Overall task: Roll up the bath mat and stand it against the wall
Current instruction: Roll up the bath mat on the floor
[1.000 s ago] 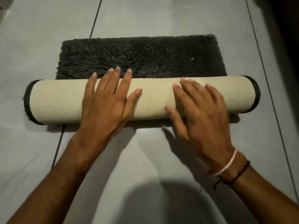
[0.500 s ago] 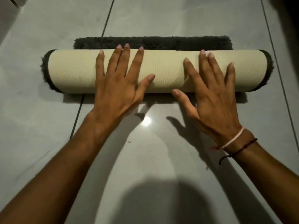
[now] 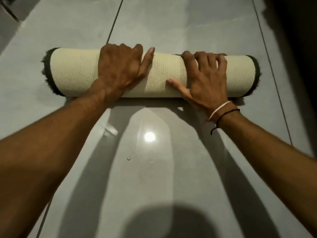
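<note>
Fingers [image 3: 202, 56] curled behind bath mat [image 3: 164, 78]

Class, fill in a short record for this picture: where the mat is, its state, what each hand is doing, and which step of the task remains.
mat: fully rolled, lying on its side on the floor
left hand: curled over the top of the roll
right hand: fingers hooked over the far edge, thumb on the near side
wrist: two bracelets on the right
remaining: stand it against the wall

The left hand [image 3: 120, 66] curls over the rolled bath mat [image 3: 164, 79], its fingertips hidden behind the roll; the mat's far side is unseen, and both forearms are cut off by the frame's edges
</note>
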